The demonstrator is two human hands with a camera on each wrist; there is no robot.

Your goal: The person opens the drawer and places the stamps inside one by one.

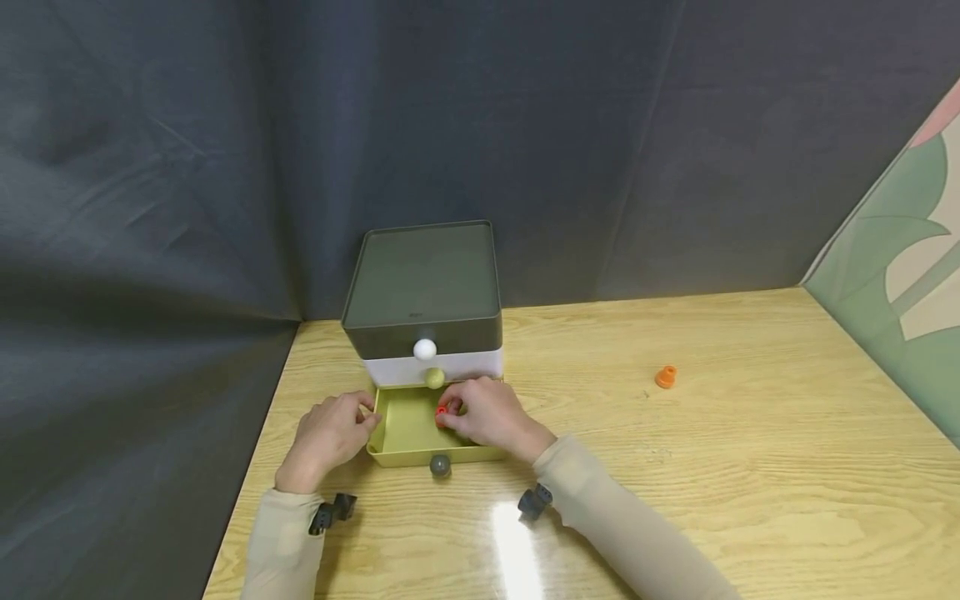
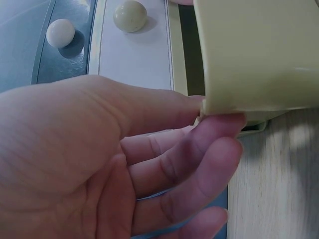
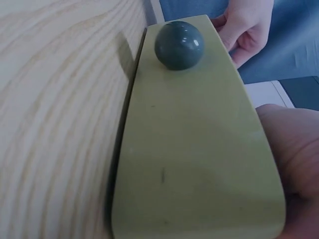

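A yellow-green drawer [image 1: 408, 417] stands pulled out at the bottom of a small stacked drawer cabinet [image 1: 423, 283]. Thumb and index finger of my left hand [image 1: 332, 433] pinch the drawer's left wall; the left wrist view shows the fingertips at its edge. Over the right part of the drawer, my right hand [image 1: 483, 408] holds a small red piece [image 1: 441, 412] between thumb and fingers. Most of that piece is hidden by the fingers. A dark grey round knob [image 3: 179, 46] sits on the drawer front, which blocks most of the right hand in the right wrist view.
Above the open drawer are a white tier with a yellow-green knob [image 1: 435, 377] and a dark top tier with a white knob [image 1: 424, 349]. A small orange piece [image 1: 665, 377] lies on the wooden table [image 1: 750, 467] to the right. Dark cloth [image 1: 570, 150] hangs behind.
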